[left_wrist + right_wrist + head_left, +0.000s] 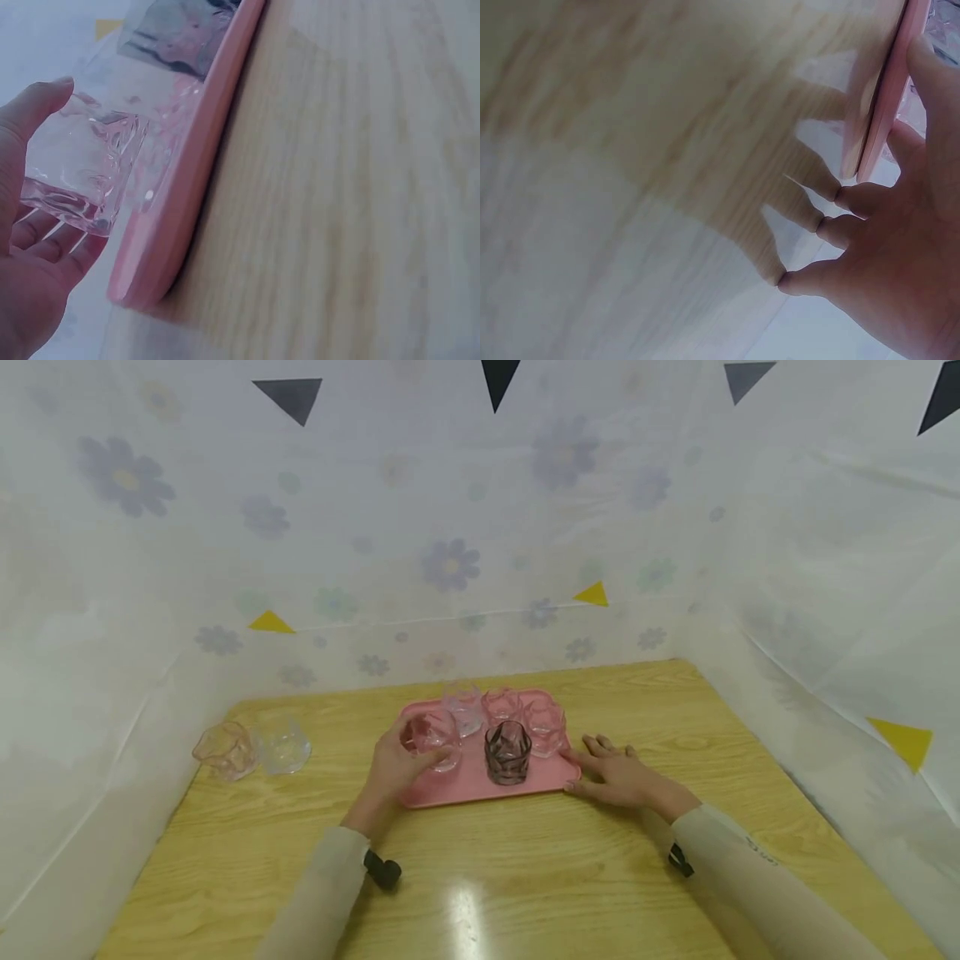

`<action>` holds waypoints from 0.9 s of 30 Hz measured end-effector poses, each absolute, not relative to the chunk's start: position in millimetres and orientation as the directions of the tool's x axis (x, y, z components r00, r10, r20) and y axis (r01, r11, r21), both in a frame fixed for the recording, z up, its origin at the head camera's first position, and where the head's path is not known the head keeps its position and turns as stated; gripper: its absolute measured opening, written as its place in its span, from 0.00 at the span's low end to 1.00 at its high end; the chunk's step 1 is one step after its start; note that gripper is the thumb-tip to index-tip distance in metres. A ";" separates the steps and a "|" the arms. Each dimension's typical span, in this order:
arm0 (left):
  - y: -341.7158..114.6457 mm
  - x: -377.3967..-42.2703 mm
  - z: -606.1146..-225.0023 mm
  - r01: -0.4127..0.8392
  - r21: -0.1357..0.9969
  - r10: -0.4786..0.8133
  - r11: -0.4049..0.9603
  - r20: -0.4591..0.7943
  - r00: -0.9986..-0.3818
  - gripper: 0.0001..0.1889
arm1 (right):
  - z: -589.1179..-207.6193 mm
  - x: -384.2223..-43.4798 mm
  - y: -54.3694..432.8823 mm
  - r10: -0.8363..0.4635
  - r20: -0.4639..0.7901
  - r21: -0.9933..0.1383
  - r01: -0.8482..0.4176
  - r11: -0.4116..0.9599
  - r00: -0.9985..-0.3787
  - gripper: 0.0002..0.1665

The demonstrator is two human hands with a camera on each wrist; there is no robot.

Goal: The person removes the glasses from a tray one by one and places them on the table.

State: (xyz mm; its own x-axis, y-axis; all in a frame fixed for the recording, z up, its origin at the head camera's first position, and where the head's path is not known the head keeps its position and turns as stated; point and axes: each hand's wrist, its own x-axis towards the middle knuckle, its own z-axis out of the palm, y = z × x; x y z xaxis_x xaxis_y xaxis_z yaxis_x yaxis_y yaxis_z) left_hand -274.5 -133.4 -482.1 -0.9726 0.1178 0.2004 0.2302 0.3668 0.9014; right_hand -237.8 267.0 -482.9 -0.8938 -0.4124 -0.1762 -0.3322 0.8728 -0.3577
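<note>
My left hand (395, 766) grips a clear glass cup (437, 739) over the left part of a pink tray (465, 792). In the left wrist view, the thumb lies along one side of this cup (75, 161) and the fingers are around the other. At the tray's right end rests my right hand (617, 777), thumb and index finger at the rim, the other fingertips on the table. A dark grey glass cup (507, 753) stands near the front of the tray. Behind it are more clear cups, one at the back middle (463, 710) and one at the right (545, 727).
Two more cups stand on the wooden table (525, 877) at the left: an amber-tinted cup (227, 752) and a clear cup (283, 745). White flowered sheeting (450, 635) encloses the back and sides of the table.
</note>
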 end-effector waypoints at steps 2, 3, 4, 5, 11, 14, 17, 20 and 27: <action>-140.5 -275.6 -479.1 0.216 0.904 0.094 0.370 0.195 -0.976 0.37 | -483.4 -238.2 267.2 -0.414 -0.176 -0.356 -0.334 0.873 -0.893 0.47; -144.2 -276.0 -478.1 0.203 0.905 0.080 0.373 0.187 -0.979 0.39 | -483.7 -238.4 267.3 -0.414 -0.173 -0.356 -0.335 0.872 -0.893 0.47; -147.9 -276.3 -477.2 0.196 0.907 0.069 0.372 0.183 -0.981 0.40 | -484.0 -238.5 267.4 -0.415 -0.171 -0.355 -0.337 0.872 -0.894 0.47; -151.7 -276.6 -476.6 0.193 0.908 0.060 0.372 0.184 -0.981 0.40 | -484.2 -238.5 267.4 -0.415 -0.169 -0.353 -0.338 0.872 -0.894 0.47; -173.7 -278.3 -476.3 0.219 0.886 0.031 0.408 0.227 -0.973 0.39 | -483.2 -237.2 267.2 -0.414 -0.173 -0.360 -0.334 0.871 -0.894 0.47; -183.5 -279.1 -475.7 0.218 0.886 0.010 0.410 0.235 -0.972 0.40 | -481.7 -236.3 266.8 -0.413 -0.177 -0.364 -0.331 0.871 -0.893 0.47; -193.7 -279.7 -476.0 0.212 0.886 -0.013 0.413 0.238 -0.971 0.41 | -481.2 -235.8 266.8 -0.410 -0.179 -0.365 -0.327 0.872 -0.894 0.47; -202.9 -279.8 -477.4 0.203 0.884 -0.047 0.421 0.244 -0.969 0.42 | -481.7 -235.9 267.0 -0.407 -0.180 -0.366 -0.323 0.873 -0.896 0.48; -219.9 -278.1 -478.7 0.147 0.898 -0.152 0.415 0.228 -0.962 0.43 | -483.0 -235.9 267.8 -0.407 -0.174 -0.368 -0.324 0.872 -0.897 0.47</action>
State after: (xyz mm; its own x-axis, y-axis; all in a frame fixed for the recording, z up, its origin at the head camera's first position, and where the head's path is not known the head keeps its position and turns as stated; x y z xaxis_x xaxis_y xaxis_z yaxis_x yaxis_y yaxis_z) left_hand -278.1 -219.9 -478.7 -0.9618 -0.1521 0.2276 0.1469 0.4150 0.8979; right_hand -235.9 267.8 -483.0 -0.8967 -0.4069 -0.1743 -0.3240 0.8716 -0.3679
